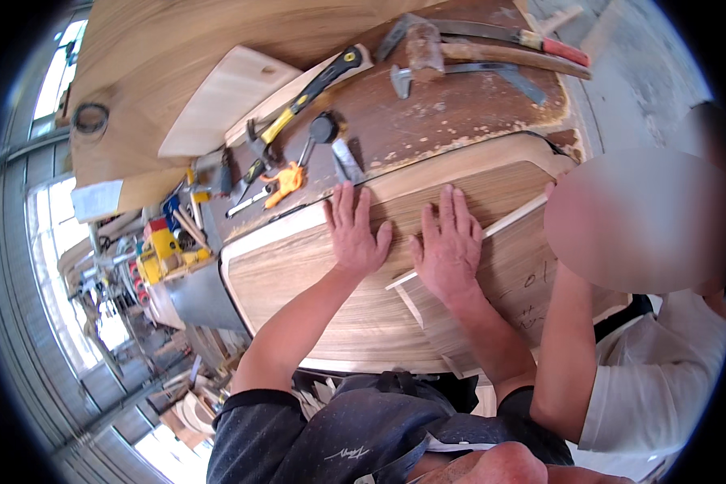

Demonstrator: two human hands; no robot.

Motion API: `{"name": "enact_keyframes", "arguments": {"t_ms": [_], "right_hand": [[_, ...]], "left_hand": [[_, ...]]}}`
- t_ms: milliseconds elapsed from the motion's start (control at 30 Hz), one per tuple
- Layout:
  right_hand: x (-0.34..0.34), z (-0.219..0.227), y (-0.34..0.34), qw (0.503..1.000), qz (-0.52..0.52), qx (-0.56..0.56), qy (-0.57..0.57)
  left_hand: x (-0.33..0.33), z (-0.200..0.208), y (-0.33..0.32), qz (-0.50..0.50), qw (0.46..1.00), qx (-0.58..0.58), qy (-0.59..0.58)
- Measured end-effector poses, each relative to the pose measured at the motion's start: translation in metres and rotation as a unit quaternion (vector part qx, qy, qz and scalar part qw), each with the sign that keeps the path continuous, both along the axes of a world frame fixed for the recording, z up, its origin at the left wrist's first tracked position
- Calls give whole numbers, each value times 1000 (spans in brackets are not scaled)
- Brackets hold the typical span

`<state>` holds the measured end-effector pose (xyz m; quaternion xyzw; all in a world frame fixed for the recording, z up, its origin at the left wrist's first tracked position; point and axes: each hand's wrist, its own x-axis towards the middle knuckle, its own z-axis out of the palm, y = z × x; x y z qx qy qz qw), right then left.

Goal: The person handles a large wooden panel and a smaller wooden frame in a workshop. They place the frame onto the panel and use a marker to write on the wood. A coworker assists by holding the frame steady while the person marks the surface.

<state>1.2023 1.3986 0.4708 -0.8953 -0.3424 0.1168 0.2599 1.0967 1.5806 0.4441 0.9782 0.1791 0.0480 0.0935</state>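
A large wooden panel (298, 302) with a raised pale rim lies on the bench before me. My left hand (358, 234) rests flat on it near the far rim, fingers stretched forward. To its right, my right hand (449, 246) also lies flat, fingers spread a little, holding nothing. Beneath and beside the right hand is a smaller wooden board (500, 274) with pale edge strips, laid over the panel's right part; dark handwritten marks show on it. A co-worker's forearm (563, 347) reaches toward this board from the right; that hand is mostly hidden.
Beyond the panel, the worn brown bench (460, 113) carries a hammer (310, 93), a mallet (425, 48), a caliper (460, 71), an orange-handled tool (284, 184) and a red-handled saw (552, 47). A yellow power tool (165, 252) stands at the left. The co-worker (661, 355) stands close at right.
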Motion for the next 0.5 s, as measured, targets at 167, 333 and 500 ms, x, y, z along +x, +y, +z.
{"name": "enact_keyframes", "arguments": {"t_ms": [167, 333, 500], "right_hand": [[1, -2, -2, 1000, -2, -1, -16], [-1, -3, -3, 999, 0, -5, -33], [-5, -2, 2, 999, 4, -7, -43]], "left_hand": [[3, 6, -3, 13, 1000, -10, 25], [1, 5, -4, 24, 999, -22, 16], [-4, 7, -1, 26, 999, -23, 15]]}}
